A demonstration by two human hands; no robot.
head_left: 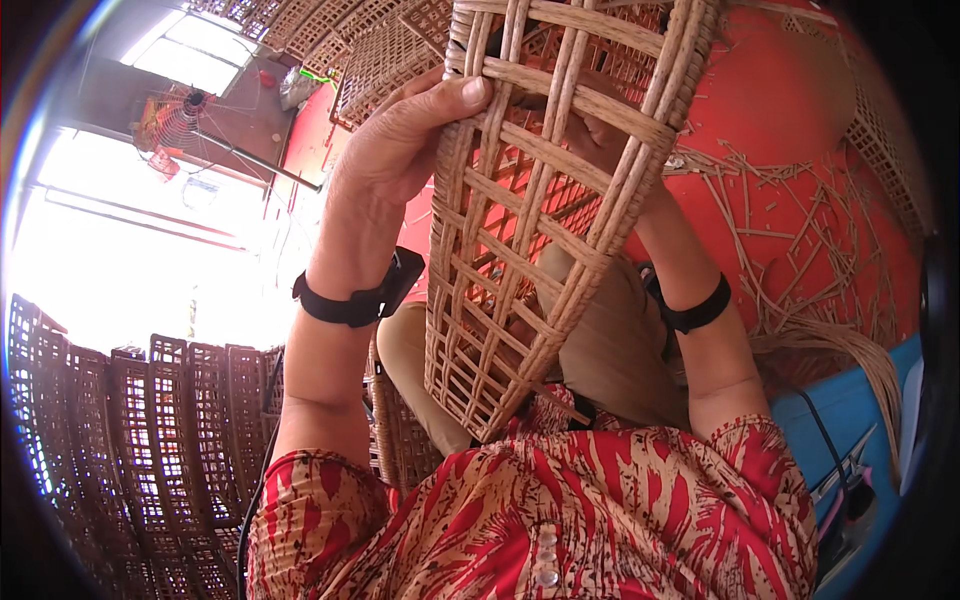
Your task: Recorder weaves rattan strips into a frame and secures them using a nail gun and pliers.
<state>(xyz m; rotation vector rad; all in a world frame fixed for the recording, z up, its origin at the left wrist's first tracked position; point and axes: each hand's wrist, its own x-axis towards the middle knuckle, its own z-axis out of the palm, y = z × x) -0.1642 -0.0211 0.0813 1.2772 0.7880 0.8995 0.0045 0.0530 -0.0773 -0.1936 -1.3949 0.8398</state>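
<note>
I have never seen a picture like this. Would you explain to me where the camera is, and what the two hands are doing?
No machine here: these are a person's own hands. The camera sits on their head and looks down; its wide lens bends straight edges. The left hand grips a woven piece, thumb in front. The right hand is partly hidden behind the weave, so its grip is unclear. Each forearm wears a black strap. To the right, loose strips lie on a red surface.
</note>
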